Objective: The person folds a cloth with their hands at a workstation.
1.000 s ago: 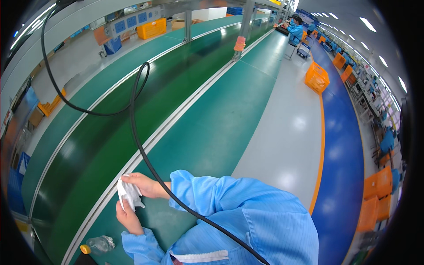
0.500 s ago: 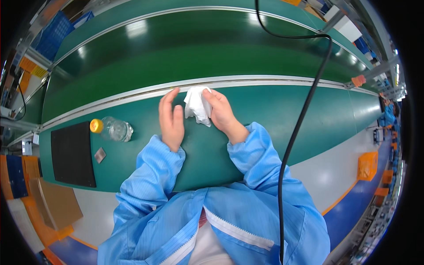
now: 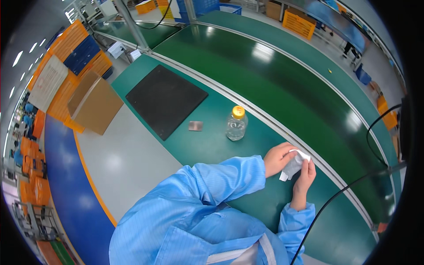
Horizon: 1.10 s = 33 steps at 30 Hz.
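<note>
A crumpled white wipe (image 3: 292, 167) is held between my two hands over the green bench (image 3: 247, 203), close to its metal rail. My left hand (image 3: 278, 159) pinches its upper left edge with fingers bent. On the other side, the fingertips of my right hand (image 3: 304, 179) are closed on its right edge. A clear plastic bottle with a yellow cap (image 3: 236, 127) stands upright, left of and beyond my left hand. Further left lies a small flat grey metallic piece (image 3: 195, 126), near the corner of a black mat (image 3: 167, 100). Neither hand touches these.
Past the metal rail (image 3: 221, 90) runs a dark green conveyor belt (image 3: 274, 84). A black cable (image 3: 332, 198) passes to the right of my right hand. A cardboard box (image 3: 98, 106) and stacked orange crates (image 3: 66, 42) are beside the bench on the left.
The view has swung to the left, so the bottle and mat appear nearer the middle. My left hand, open beside the wipe before, now grips it together with my right.
</note>
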{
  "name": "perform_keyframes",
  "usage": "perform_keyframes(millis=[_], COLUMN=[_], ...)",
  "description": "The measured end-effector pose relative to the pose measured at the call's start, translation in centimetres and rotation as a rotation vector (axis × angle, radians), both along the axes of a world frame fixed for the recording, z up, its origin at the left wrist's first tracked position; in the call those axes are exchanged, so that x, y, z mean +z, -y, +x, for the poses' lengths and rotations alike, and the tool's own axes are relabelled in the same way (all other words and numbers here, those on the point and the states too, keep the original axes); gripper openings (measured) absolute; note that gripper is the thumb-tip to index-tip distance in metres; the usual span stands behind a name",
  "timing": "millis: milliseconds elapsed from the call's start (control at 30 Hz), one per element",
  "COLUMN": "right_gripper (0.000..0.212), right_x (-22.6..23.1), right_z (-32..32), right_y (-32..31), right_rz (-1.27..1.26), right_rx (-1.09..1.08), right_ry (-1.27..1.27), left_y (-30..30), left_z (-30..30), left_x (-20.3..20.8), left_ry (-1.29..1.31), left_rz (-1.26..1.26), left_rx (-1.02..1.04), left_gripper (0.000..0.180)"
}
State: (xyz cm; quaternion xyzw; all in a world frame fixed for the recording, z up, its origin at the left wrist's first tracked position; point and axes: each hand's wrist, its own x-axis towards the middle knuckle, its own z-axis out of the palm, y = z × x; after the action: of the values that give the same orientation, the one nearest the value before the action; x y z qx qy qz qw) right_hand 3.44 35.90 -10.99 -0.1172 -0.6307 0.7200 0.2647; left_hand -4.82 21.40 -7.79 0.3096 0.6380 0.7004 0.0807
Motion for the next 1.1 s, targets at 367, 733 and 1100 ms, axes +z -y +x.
perform_keyframes(millis=[367,733,1100], right_gripper=[0.011,0.015,0.024], right_x=[1.2,0.2,1.5], right_z=[-0.8,-0.8,-1.2], right_y=[0.7,1.7,1.9], right_rz=[0.446,0.344,0.205], right_rx=[-0.045,-0.047,-0.004], right_ry=[-0.017,0.033,-0.098], left_y=[0.0,-0.2,0.4], left_z=[-0.1,0.0,-0.9], left_x=[1.1,-0.1,0.2], left_ry=[-0.295,0.053,-0.024], left_rz=[0.029,-0.012,-0.022], left_rx=[0.121,-0.024,-0.048], left_gripper=[0.032,0.026,0.016])
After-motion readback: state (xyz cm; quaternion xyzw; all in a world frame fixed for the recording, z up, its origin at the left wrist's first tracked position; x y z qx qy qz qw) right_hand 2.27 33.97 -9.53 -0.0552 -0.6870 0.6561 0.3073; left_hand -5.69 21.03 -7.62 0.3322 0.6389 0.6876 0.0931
